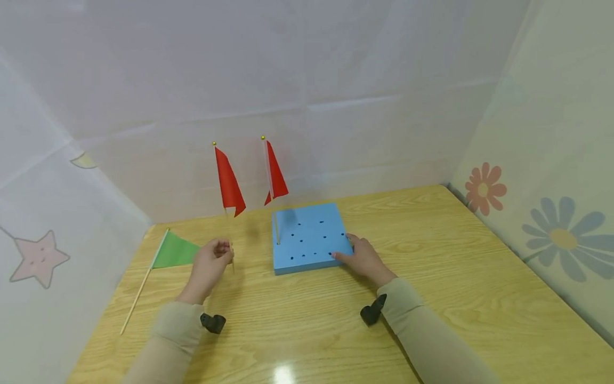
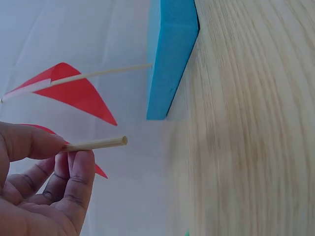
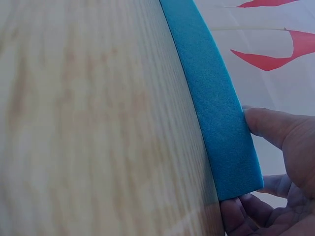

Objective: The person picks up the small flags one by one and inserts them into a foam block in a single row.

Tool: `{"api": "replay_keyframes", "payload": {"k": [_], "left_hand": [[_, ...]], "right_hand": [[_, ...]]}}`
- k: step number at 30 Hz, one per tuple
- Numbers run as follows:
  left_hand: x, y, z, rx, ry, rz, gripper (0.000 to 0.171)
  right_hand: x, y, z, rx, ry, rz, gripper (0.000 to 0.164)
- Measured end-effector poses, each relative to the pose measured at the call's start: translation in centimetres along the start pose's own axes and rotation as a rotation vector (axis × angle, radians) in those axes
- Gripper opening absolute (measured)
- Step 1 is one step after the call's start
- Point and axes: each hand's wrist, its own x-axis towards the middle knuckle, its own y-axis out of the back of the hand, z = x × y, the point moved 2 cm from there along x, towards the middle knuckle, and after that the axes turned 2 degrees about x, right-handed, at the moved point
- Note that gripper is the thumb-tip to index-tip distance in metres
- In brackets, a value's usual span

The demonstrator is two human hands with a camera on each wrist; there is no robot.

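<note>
My left hand [image 1: 211,262] pinches the thin wooden stick of a red flag [image 1: 228,181] between thumb and fingers. The flag stands upright above the hand; in the left wrist view the bare lower end of its stick [image 2: 103,144] juts out past the fingertips. A blue foam block [image 1: 312,242] with several small holes in its top lies flat on the table, right of that hand. Another red flag [image 1: 277,173] rises from a hole near the block's left edge. My right hand [image 1: 363,260] grips the block's near right corner, thumb on top, fingers along the side.
A green flag [image 1: 172,252] on a wooden stick lies on the wooden table [image 1: 431,266] at the left. Pale cloth walls [image 1: 374,138] rise behind and at both sides, printed with flowers and a star.
</note>
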Motion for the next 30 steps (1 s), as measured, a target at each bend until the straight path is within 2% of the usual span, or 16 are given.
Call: {"api": "replay_keyframes", "payload": {"k": [11,19,24,30], "left_hand": [[1.3,-2.4,1.7,-0.099,-0.069,0.08,0.026],[0.9,-4.2,2.6,-0.136,-0.114,0.067,0.026],[0.7,-5.1,3.7,-0.155,-0.164,0.058,0.024],[0.9,-6.4,4.2,-0.124,-0.192,0.061,0.019]], "right_hand": [[0.0,-0.1,0.1,-0.001,-0.002,0.005,0.08],[0.0,0.2,0.1,0.007,0.002,0.017,0.08],[-0.1,0.4,0.2,0.004,0.003,0.028,0.08],[0.0,0.0,0.1,0.027,0.013,0.028,0.08]]}}
